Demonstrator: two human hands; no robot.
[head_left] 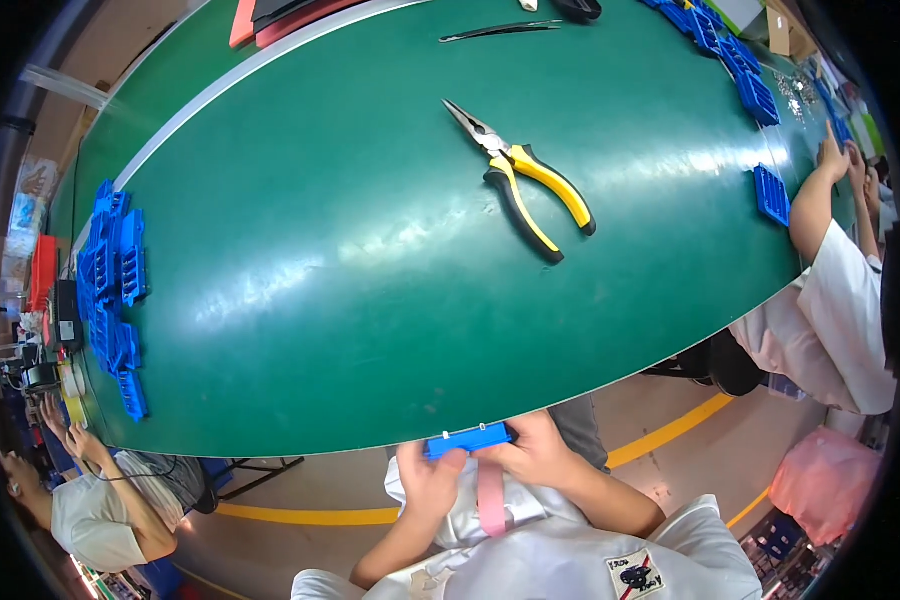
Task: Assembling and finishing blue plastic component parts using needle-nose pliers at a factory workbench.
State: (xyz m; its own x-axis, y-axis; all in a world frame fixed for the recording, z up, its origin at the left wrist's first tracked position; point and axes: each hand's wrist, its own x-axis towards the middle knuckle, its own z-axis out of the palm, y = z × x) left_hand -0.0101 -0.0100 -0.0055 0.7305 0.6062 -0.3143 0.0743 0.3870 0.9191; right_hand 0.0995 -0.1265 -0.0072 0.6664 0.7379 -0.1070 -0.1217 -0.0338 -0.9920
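A blue plastic part (470, 438) with small pale bits along its top edge is held between both my hands at the near edge of the green table (300, 390). My left hand (430, 482) is closed on its left end, the thumb against its near side. My right hand (540, 452) grips the right end. Farther off on the tabletop lie long-nose pliers (535, 185) with yellow and black handles, their jaws toward the far left. Beyond them is a pair of dark tweezers (500, 31).
Similar blue parts form a pile (110, 280) at the left edge and a row (755, 95) at the far right; a single blue part (771, 195) lies nearer. Co-workers sit at both sides, one person's hand (832, 155) over small metal pieces (795, 92). Red and black trays (290, 20) lie far left.
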